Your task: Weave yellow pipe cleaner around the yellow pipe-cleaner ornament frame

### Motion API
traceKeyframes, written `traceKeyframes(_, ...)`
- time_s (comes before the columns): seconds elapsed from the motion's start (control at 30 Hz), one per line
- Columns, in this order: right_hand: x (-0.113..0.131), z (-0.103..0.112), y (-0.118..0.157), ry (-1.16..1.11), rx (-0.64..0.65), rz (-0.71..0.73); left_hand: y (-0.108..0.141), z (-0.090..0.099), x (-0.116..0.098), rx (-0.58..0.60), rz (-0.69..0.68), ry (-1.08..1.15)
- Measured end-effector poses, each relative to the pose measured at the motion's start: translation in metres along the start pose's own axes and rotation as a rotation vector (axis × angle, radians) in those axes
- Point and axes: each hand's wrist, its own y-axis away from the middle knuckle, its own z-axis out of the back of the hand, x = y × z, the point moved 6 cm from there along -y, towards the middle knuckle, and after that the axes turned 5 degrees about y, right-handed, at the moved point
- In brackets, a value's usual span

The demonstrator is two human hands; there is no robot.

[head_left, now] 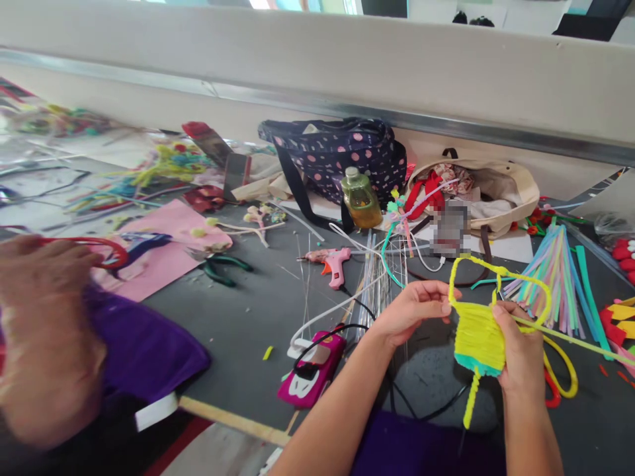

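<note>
A yellow pipe-cleaner piece [479, 334] with a teal lower band, a twisted yellow stem below and yellow loops above is held up over the dark table. My left hand [421, 307] pinches the yellow loop at the piece's upper left corner. My right hand [518, 337] grips the piece's right side, thumb on its front, fingers partly hidden behind it. A thin pale green strand [575, 338] runs from my right hand toward the right edge. Beyond the hands lies a fan of pastel pipe cleaners [555, 277].
On the dark table [238, 350] lie a pink glue gun [335, 263], a magenta power strip [312, 370], green-handled pliers [221, 270] and cables. A green bottle [361, 198] and bags stand by the partition. Another person's hand [44, 277] holds red-handled scissors at left.
</note>
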Motion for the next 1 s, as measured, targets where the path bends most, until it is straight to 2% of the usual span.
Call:
traceKeyframes(0.2, -0.012, -0.009, -0.002, -0.105, 0.136, -0.152, 0.002, -0.005, 0.003, 0.091, -0.004, 0.080)
traceKeyframes(0.33, -0.019, -0.017, 0.002, -0.155, 0.305, -0.259, 0.003, -0.006, 0.004, 0.146, -0.023, 0.071)
traceKeyframes(0.43, -0.028, -0.020, 0.001, -0.167, 0.369, -0.341, 0.005, -0.006, 0.002, 0.164, -0.052, 0.028)
traceKeyframes(0.53, -0.036, -0.021, -0.002, -0.179, 0.378, -0.383, 0.006, -0.007, -0.006, 0.155, -0.138, -0.043)
traceKeyframes(0.63, -0.035, -0.021, -0.002, -0.171, 0.369, -0.362, 0.006, -0.007, -0.015, 0.122, -0.275, -0.093)
traceKeyframes(0.7, -0.031, -0.021, -0.001, -0.166, 0.358, -0.337, 0.005, -0.007, -0.016, 0.115, -0.320, -0.096)
traceKeyframes(0.9, -0.020, -0.018, 0.003, -0.181, 0.299, -0.274, 0.002, -0.005, -0.007, 0.147, -0.275, -0.024)
traceKeyframes(1.0, -0.021, -0.018, 0.003, -0.203, 0.324, -0.289, 0.003, -0.006, -0.005, 0.170, -0.213, -0.001)
